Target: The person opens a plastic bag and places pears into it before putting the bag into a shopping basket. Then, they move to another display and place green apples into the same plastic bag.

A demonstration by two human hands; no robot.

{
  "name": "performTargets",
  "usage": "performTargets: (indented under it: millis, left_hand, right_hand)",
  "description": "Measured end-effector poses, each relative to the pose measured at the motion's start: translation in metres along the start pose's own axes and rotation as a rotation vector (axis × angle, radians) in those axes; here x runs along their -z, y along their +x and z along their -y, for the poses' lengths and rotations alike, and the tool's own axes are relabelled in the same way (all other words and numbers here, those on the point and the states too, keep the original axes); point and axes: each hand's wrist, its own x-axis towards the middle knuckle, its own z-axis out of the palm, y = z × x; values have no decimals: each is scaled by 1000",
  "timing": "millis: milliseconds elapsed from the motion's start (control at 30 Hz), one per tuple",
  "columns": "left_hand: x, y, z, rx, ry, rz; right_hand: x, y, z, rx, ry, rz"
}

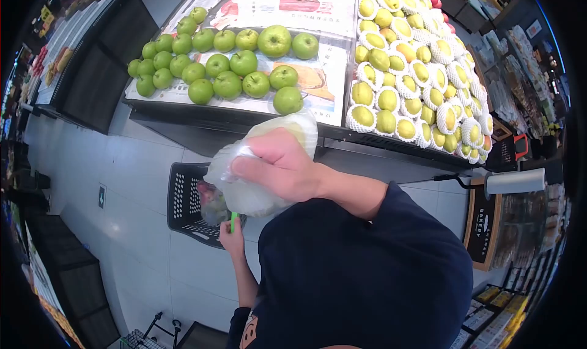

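Observation:
My right hand is closed round the gathered top of a plastic bag, raised in front of my chest. Something pale yellowish shows through the bag, too blurred to make out. Lower and to the left, my left hand grips the green handle of a dark shopping basket. Inside that basket lies another clear bag with reddish and greenish produce. The raised bag hides part of the basket.
Green apples sit in rows on a newspaper-covered stand. To their right, yellow-green pears in white foam nets are piled up. A roll of plastic bags stands at the right by a bakery sign. A wheeled cart is behind at lower left.

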Motion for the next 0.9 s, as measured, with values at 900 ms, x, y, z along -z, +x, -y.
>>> performTargets:
  millis: [900]
  left_hand:
    - [-130,2,-339,-618,-432,201]
  right_hand:
    - [248,18,-68,-246,481,-199]
